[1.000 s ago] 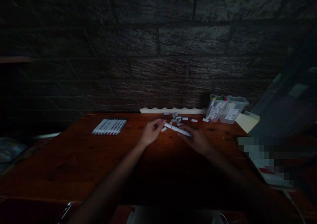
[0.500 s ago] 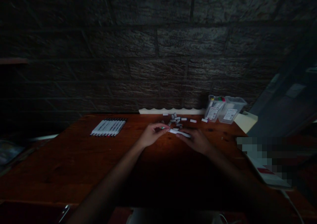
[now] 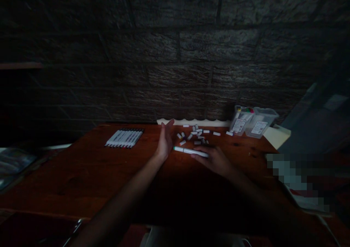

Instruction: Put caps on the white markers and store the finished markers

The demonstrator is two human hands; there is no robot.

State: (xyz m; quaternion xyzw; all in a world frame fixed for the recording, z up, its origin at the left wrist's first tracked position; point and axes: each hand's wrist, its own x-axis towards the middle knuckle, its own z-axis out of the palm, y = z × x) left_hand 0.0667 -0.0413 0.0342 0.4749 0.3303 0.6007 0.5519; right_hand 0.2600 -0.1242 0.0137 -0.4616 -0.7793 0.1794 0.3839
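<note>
A white marker (image 3: 187,151) with a green tip end lies in the grip of my right hand (image 3: 214,159), its green end pointing left. My left hand (image 3: 164,142) is raised on edge beside that green end, fingers stretched out and holding nothing; its palm faces the marker. Just beyond the marker, several loose white marker caps (image 3: 199,133) are scattered on the wooden table (image 3: 131,181). A neat row of white markers with dark ends (image 3: 125,138) lies to the left of my left hand.
Two clear plastic boxes with labels stand at the back right: one box (image 3: 240,121) holds some coloured-ended markers, the other box (image 3: 261,123) is beside it. A pale wavy-edged strip (image 3: 210,122) runs along the brick wall (image 3: 175,75). A yellowish sheet (image 3: 277,136) lies at the right edge.
My left hand has let go of the marker's left end and opened, fingers up. The marker's green end is now exposed. The view has shifted slightly.
</note>
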